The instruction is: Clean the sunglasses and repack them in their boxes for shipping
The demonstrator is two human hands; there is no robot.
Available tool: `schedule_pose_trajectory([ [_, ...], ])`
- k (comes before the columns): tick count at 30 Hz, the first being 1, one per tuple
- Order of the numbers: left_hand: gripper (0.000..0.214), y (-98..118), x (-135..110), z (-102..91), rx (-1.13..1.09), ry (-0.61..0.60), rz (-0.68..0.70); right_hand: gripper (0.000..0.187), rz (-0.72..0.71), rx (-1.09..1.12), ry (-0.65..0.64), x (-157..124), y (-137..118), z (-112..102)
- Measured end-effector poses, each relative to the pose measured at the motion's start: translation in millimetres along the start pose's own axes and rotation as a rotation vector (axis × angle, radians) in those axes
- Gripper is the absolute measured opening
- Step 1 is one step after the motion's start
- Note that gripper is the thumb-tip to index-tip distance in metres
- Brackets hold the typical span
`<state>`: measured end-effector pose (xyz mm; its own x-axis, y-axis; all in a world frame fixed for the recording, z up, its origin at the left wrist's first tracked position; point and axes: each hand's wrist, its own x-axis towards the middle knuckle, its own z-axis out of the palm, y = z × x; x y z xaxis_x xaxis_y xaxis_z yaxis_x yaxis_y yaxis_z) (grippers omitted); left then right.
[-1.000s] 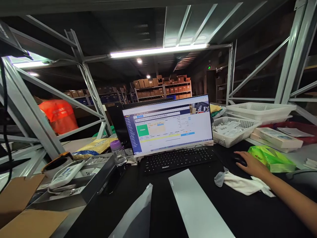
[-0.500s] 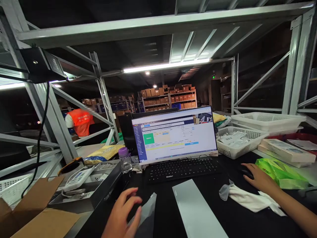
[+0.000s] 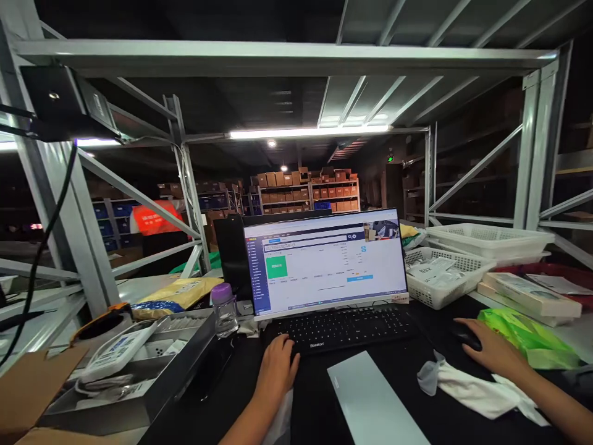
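Observation:
My left hand (image 3: 277, 366) lies at the left end of the black keyboard (image 3: 345, 329), fingertips on or just over the keys, holding nothing. On the right, my right hand (image 3: 495, 351) rests over a black computer mouse (image 3: 466, 335), its fingers around it. Behind the keyboard stands a lit monitor (image 3: 315, 290) showing a page with a green square. A long pale grey box (image 3: 370, 395) lies in front of the keyboard. Beside it, partly under my left forearm, is a translucent plastic bag (image 3: 281, 423).
A crumpled white cloth-like piece (image 3: 477, 388) and a green packet (image 3: 523, 337) lie near my right arm. White baskets (image 3: 438, 296) stand at right. At left are a grey tray (image 3: 160, 395), a purple-lidded bottle (image 3: 225, 315) and a cardboard box (image 3: 34, 386). A person in an orange vest (image 3: 157, 217) stands beyond.
My left hand has moved forward from above the plastic bag to the keyboard. The monitor page has changed, its yellow parts gone. My right hand stays at the mouse.

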<state>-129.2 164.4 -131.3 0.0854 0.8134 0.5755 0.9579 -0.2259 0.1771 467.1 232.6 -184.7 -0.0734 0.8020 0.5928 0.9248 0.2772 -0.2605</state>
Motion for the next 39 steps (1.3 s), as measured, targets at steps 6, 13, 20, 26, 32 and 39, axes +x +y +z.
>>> schedule_pose_trajectory([
  [6,0.025,-14,-7,11.6,0.029,0.003,0.024,0.053,0.031,0.024,-0.042,-1,5,2],
  [13,0.026,-14,-4,12.9,0.042,-0.019,-0.028,0.05,0.078,-0.049,-0.104,-2,-10,-11],
  [20,0.027,-9,-4,5.7,0.053,-0.07,-0.067,0.048,0.121,-0.138,-0.148,-2,-19,-20],
  [26,0.027,-5,-3,2.6,0.081,-0.113,-0.086,0.047,0.131,-0.144,-0.155,-2,-21,-20],
  [32,0.029,-2,-3,-1.0,0.098,-0.149,-0.087,0.044,0.126,-0.139,-0.163,-4,-20,-20],
  [39,0.028,0,-1,-5.9,0.094,-0.184,-0.089,0.041,0.111,-0.142,-0.182,-4,-19,-21],
])
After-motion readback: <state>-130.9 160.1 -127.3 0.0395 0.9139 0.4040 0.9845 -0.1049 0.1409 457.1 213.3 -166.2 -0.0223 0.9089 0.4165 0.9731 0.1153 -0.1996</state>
